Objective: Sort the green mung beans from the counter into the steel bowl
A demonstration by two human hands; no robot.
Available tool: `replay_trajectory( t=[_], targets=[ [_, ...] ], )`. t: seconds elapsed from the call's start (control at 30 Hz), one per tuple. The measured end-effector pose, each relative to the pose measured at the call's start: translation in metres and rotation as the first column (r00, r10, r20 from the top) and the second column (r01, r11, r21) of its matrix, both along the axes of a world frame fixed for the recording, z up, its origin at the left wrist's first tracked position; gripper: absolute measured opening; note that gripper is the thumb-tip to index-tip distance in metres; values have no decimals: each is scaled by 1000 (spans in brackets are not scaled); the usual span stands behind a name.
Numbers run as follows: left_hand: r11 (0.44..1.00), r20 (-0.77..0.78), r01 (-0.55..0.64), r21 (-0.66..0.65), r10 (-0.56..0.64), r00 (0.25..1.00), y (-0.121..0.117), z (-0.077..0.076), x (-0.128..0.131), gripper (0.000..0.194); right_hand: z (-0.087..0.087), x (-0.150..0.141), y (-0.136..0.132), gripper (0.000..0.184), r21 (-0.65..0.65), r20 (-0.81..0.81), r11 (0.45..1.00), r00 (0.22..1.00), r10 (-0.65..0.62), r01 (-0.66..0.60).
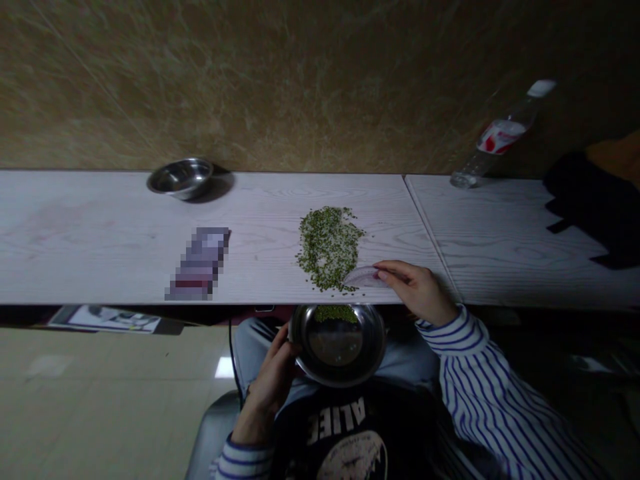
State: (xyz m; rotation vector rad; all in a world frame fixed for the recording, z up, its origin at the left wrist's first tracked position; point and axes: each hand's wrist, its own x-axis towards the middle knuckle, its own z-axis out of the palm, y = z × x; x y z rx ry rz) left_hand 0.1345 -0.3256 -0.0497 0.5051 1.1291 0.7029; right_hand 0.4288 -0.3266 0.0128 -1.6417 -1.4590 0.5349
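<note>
A spread of small green beans (327,247), like mung beans, lies on the white wood-grain table near its front edge. My right hand (417,287) pinches a thin, pale purplish, see-through flat piece (361,276) with a curved edge; its exact kind I cannot make out. Its far end touches the near right side of the beans. Just below the table edge, over my lap, my left hand (277,367) grips the left rim of a steel bowl (337,350). Some green beans (336,313) sit along the side of this bowl closest to the table.
A second steel bowl (181,179) stands at the back left by the wall. In front of it lies a blurred-out flat item (199,263). At the back right are a clear bottle (503,137) with a red-and-white label and a dark cloth item (590,200).
</note>
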Motion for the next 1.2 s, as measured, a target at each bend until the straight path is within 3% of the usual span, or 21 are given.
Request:
replay_trajectory(
  t=[0.3, 0.63, 0.87, 1.2],
  targets=[
    [1000, 23, 17, 16, -18, 1000, -1, -13, -3, 68, -1, -4, -1, 24, -4, 18, 1000, 1000, 10, -10],
    [999, 36, -11, 31, 10, 999, -1, -12, -4, 64, -3, 4, 0, 25, 4, -13, 999, 998, -54, 55],
    [1000, 4, -28, 13, 28, 1000, -1, -8, -4, 71, -7, -3, 2, 25, 20, -17, 999, 999, -42, 43],
    [999, 60, -14, 45, 11, 998, -2, -11, -7, 65, -5, -5, 2, 25, 14, 10, 1000, 1000, -7, 7]
  ],
)
